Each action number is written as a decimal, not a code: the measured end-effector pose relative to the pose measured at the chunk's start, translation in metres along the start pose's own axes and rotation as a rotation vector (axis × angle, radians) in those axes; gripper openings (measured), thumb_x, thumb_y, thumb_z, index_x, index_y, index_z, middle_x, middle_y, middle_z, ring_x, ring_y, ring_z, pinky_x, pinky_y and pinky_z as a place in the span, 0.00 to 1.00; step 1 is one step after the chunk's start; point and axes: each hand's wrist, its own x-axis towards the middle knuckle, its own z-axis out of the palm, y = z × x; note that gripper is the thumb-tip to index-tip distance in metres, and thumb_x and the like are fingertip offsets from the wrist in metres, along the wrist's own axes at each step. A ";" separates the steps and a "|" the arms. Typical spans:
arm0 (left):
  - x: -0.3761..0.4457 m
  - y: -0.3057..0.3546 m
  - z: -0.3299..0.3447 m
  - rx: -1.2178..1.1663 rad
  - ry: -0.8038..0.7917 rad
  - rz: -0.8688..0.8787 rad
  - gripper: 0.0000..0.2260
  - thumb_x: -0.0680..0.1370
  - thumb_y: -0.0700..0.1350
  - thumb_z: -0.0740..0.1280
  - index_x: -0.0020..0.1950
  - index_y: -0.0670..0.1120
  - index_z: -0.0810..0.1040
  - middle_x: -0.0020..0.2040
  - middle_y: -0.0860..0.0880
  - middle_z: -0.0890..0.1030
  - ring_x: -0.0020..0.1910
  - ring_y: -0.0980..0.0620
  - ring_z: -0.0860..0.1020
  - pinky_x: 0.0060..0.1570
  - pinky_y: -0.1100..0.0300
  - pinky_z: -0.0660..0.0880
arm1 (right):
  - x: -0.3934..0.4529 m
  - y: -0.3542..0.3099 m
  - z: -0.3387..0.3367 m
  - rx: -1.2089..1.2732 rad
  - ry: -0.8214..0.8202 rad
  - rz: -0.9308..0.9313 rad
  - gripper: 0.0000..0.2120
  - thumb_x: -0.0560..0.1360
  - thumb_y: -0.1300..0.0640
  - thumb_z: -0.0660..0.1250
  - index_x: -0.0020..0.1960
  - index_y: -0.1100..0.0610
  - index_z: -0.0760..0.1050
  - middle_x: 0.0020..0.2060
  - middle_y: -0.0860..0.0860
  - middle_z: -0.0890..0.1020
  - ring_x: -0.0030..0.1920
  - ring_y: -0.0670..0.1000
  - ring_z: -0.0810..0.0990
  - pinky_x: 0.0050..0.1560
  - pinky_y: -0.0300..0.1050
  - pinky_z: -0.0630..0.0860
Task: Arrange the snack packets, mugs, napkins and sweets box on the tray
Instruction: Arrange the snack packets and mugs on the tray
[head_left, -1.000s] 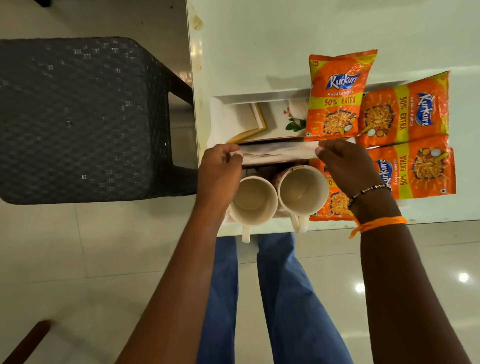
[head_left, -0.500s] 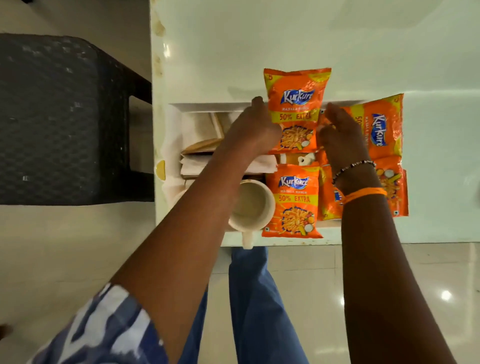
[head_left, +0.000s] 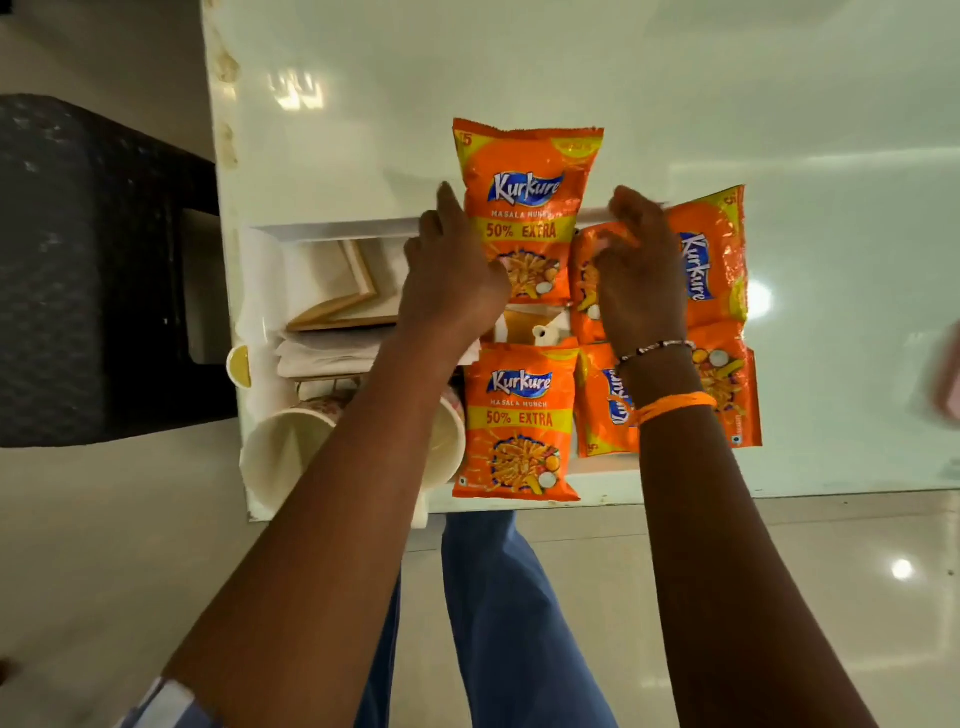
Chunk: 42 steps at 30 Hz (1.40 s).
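Note:
A white tray (head_left: 337, 228) sits at the near left corner of the table. Several orange Kurkure snack packets lie on its right half: one upright at the far side (head_left: 524, 208), one at the front (head_left: 519, 426), and sideways ones on the right (head_left: 714, 260). My left hand (head_left: 452, 280) grips the left edge of the far packet. My right hand (head_left: 634, 270) has its fingers curled on a sideways packet. Two pale mugs stand at the tray's front left, one (head_left: 280, 452) in full view and one (head_left: 449, 441) half hidden under my left arm. Folded napkins (head_left: 327, 353) and the gold-edged sweets box (head_left: 332, 280) lie behind the mugs.
A dark woven chair (head_left: 78, 260) stands close to the table's left side. The white table (head_left: 519, 62) stretches beyond and to the right of the tray. A blurred pinkish thing (head_left: 950, 374) shows at the right edge. My legs are below the table's front edge.
My hands left the napkins and moved to the far packets. An upright packet now lies at the tray's front, over the spot where the right mug was showing.

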 end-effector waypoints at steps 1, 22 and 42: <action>-0.006 0.001 0.002 0.078 0.060 -0.002 0.35 0.77 0.47 0.64 0.76 0.43 0.46 0.74 0.40 0.59 0.72 0.38 0.60 0.67 0.45 0.64 | 0.002 0.000 -0.010 -0.001 0.101 -0.036 0.19 0.75 0.68 0.58 0.65 0.60 0.69 0.62 0.56 0.77 0.62 0.53 0.76 0.61 0.44 0.75; -0.051 0.001 0.085 0.502 0.054 0.267 0.32 0.78 0.55 0.58 0.76 0.55 0.43 0.77 0.42 0.38 0.75 0.37 0.36 0.71 0.36 0.41 | 0.050 0.054 -0.081 -0.187 0.327 0.102 0.15 0.74 0.54 0.66 0.53 0.66 0.75 0.52 0.61 0.81 0.45 0.48 0.75 0.39 0.35 0.70; -0.121 0.006 0.144 0.419 -0.164 0.368 0.42 0.74 0.63 0.59 0.75 0.49 0.35 0.77 0.43 0.37 0.75 0.39 0.34 0.68 0.42 0.30 | -0.056 0.114 -0.097 -0.140 0.452 0.310 0.09 0.71 0.60 0.67 0.50 0.61 0.77 0.48 0.59 0.83 0.45 0.50 0.78 0.51 0.48 0.77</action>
